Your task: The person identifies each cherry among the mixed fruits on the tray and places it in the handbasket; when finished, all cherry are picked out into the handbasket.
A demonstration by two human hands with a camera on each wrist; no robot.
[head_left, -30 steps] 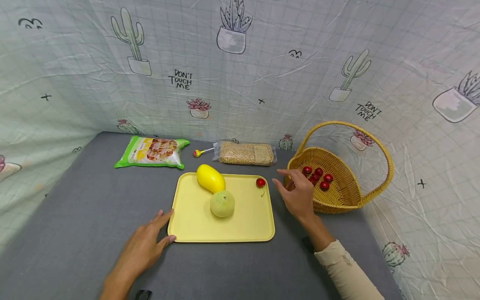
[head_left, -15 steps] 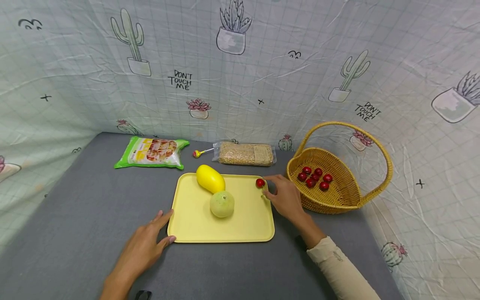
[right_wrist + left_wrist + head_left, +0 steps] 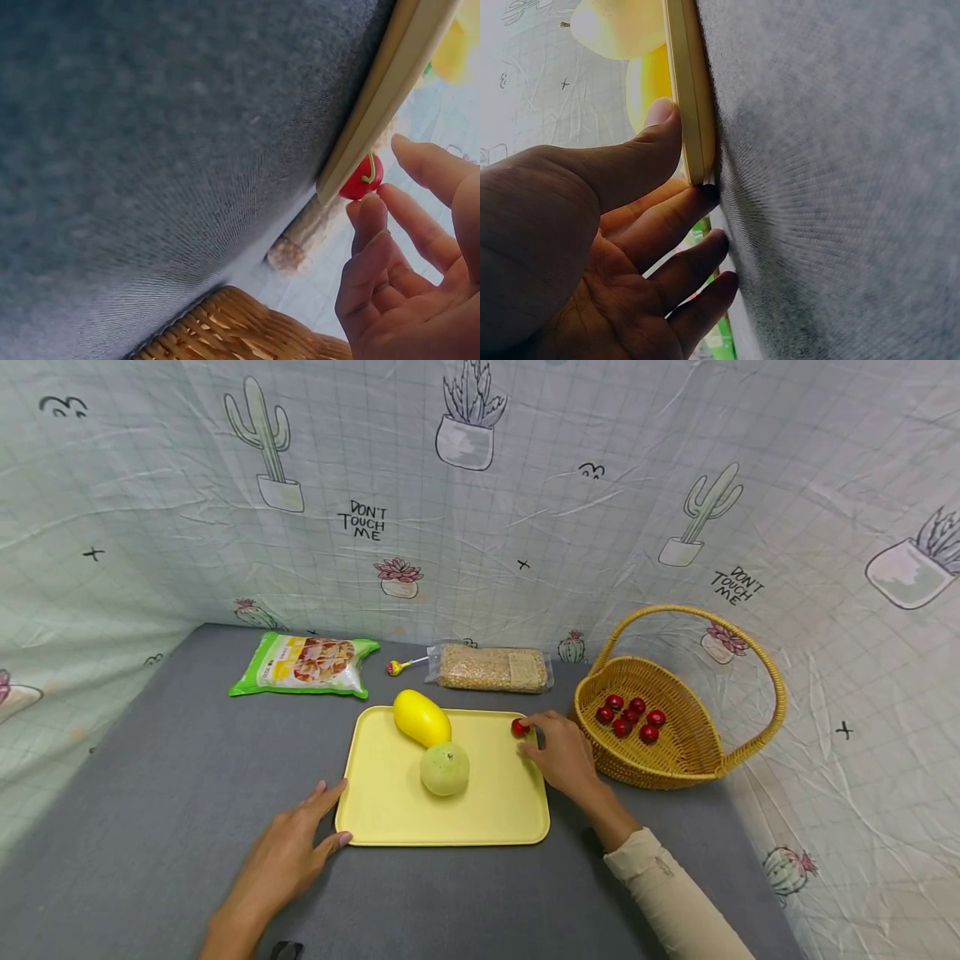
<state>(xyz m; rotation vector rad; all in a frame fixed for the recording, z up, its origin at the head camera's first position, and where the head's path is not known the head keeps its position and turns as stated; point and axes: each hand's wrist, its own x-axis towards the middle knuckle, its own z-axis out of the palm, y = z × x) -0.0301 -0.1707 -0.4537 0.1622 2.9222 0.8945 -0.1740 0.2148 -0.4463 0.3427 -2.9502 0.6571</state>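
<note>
A yellow tray (image 3: pixel 375 810) lies in the middle of the table, bearing a yellow mango-shaped fruit (image 3: pixel 422 718), a pale green round fruit (image 3: pixel 445 769) and a red cherry (image 3: pixel 519 727) with a green stem. My left hand (image 3: pixel 288 847) rests at the tray's left edge, its thumb and forefinger against the rim. Over the tray's right edge, my right hand (image 3: pixel 566 756) reaches to the cherry. The right wrist view shows a fingertip at the cherry (image 3: pixel 363 178) and the thumb held apart from it; the hand (image 3: pixel 420 255) does not grip it.
A wicker basket (image 3: pixel 697 735) with a tall handle stands right of the tray, holding several cherries (image 3: pixel 631 716). Behind the tray lie a green-edged snack bag (image 3: pixel 303 664), a lollipop (image 3: pixel 396 667) and a clear bag of grain (image 3: pixel 491 667). A printed cloth (image 3: pixel 480 527) hangs behind.
My right hand has moved left from beside the basket to the cherry at the tray's upper right corner. The left hand and the tray stay where they were.
</note>
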